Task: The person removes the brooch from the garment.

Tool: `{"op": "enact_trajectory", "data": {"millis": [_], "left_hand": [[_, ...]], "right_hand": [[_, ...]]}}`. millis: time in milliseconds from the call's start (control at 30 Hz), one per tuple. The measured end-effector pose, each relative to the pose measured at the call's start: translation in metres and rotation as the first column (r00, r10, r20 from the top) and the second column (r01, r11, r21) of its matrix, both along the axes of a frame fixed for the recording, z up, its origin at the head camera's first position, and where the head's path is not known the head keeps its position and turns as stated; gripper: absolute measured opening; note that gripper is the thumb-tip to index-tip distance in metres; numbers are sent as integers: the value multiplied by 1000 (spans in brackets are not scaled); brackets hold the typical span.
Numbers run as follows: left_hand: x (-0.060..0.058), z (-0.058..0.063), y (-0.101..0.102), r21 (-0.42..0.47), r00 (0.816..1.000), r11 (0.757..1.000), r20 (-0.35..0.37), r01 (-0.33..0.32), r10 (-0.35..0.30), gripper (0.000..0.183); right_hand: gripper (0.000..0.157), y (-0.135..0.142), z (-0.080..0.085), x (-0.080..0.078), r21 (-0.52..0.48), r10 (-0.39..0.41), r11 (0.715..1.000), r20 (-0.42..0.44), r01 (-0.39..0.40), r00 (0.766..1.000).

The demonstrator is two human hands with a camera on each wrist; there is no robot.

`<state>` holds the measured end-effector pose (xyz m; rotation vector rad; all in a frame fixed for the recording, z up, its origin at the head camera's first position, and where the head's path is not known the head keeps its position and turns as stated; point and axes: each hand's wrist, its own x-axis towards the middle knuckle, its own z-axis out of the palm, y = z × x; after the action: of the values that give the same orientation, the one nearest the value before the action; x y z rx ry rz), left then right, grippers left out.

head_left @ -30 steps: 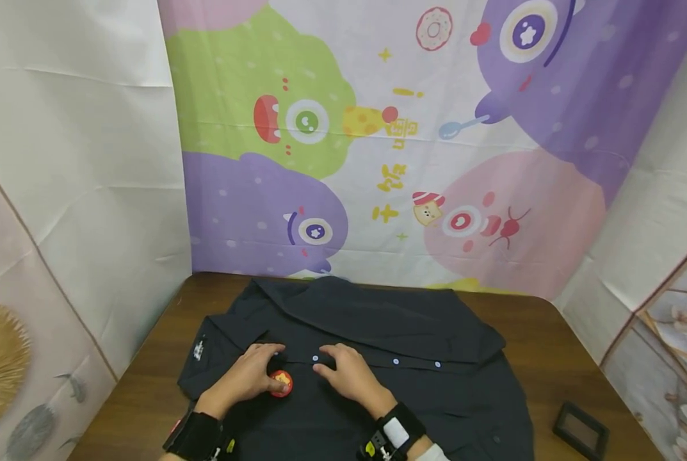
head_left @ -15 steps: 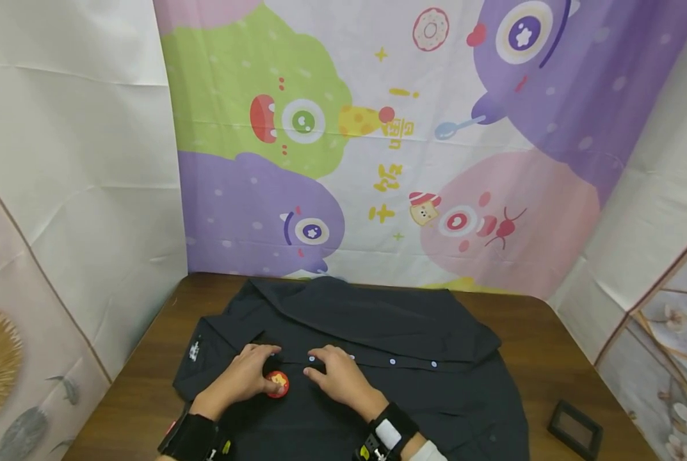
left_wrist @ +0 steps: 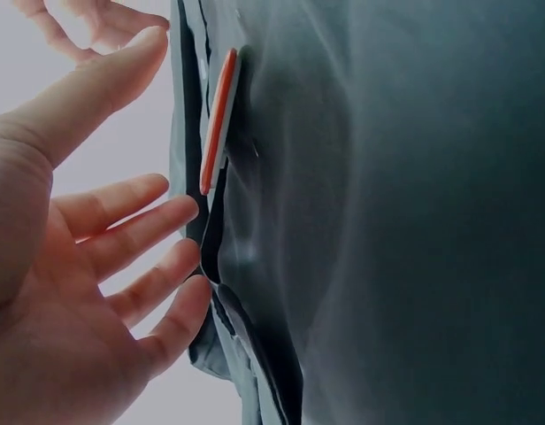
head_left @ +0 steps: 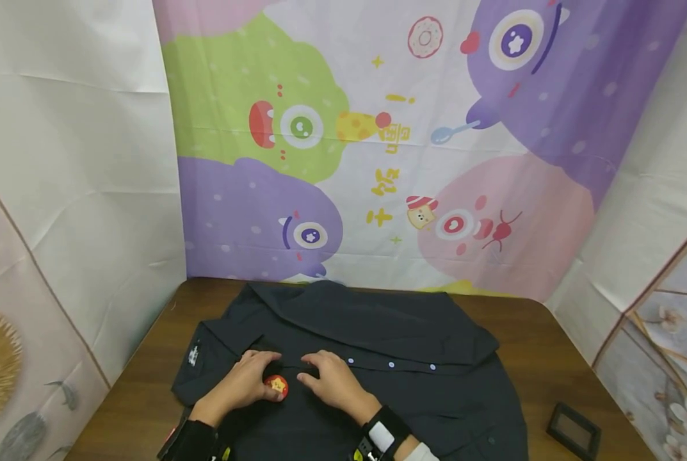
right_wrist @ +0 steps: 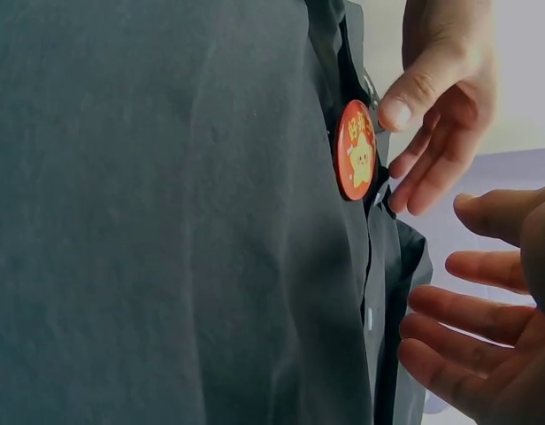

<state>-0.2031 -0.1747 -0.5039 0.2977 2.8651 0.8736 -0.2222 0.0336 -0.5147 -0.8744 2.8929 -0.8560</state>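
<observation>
A dark shirt (head_left: 435, 403) lies spread on the table, with a row of small pale buttons (head_left: 392, 365) along its placket. On its front sits a round red badge (head_left: 278, 385) bearing a yellow star figure. My left hand (head_left: 241, 383) is beside the badge, thumb overlapping its edge in the head view; the left wrist view shows its fingers (left_wrist: 140, 230) spread and holding nothing. To the badge's right, my right hand (head_left: 339, 384) hovers near the placket with fingers relaxed. In the right wrist view the badge (right_wrist: 355, 150) stands flat along the cloth, apart from the right fingers (right_wrist: 467, 319).
A small black rectangular frame (head_left: 573, 431) lies on the brown wooden table (head_left: 527, 326), right of the shirt. Behind the table's far edge hangs a cloth backdrop (head_left: 343, 160) with cartoon monsters. A white fabric wall (head_left: 107, 166) rises at the left.
My right hand has shifted slightly left and covers a button seen before. The left hand stays by the badge, which has not moved on the shirt. The head view has shifted a little.
</observation>
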Motion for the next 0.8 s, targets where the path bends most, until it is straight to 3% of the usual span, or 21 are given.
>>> {"op": "enact_trajectory", "data": {"millis": [800], "left_hand": [[1, -5, -3, -12, 1000, 1000, -15, 14, -14, 73]], "right_hand": [[33, -15, -4, 4, -30, 32, 999, 8, -32, 999]]}}
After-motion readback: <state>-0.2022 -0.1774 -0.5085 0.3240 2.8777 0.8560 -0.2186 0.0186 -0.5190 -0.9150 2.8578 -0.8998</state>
